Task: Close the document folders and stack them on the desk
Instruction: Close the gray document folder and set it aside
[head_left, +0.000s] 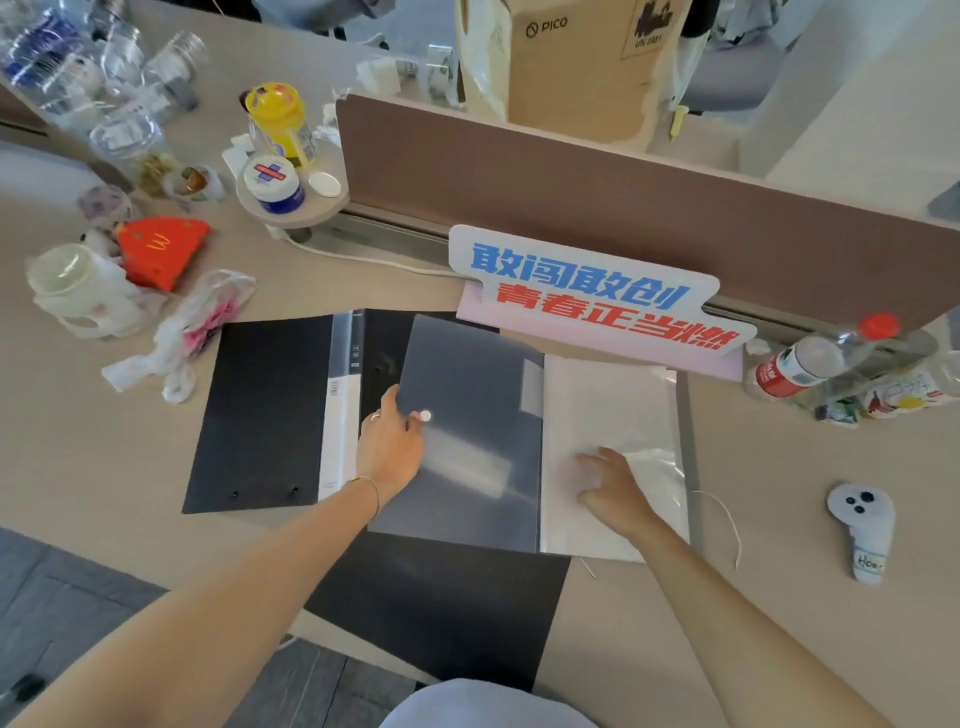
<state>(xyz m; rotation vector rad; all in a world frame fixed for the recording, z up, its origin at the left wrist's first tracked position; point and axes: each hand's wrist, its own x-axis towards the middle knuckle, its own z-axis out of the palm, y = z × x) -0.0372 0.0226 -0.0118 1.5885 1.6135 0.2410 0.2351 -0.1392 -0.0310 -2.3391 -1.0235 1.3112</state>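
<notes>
The cardboard box (582, 67) behind the brown divider (597, 197) reads "PICO" and "UN 3481". In front of the divider, a sign (597, 296) reads "敢闯敢创 青春正当燃". Left of it, a red carton (161, 249) bears the McDonald's "M".

1. Office workstation: light wood-grain surface (779, 597) backed by a brown partition screen (623, 208) dividing desks.
2. Open document folders (270, 410) lie on it, with a slogan sign (592, 291) propped against the partition.
3. Clutter around: cardboard box (576, 67) behind, water bottles (810, 364), white controller (862, 525).
</notes>
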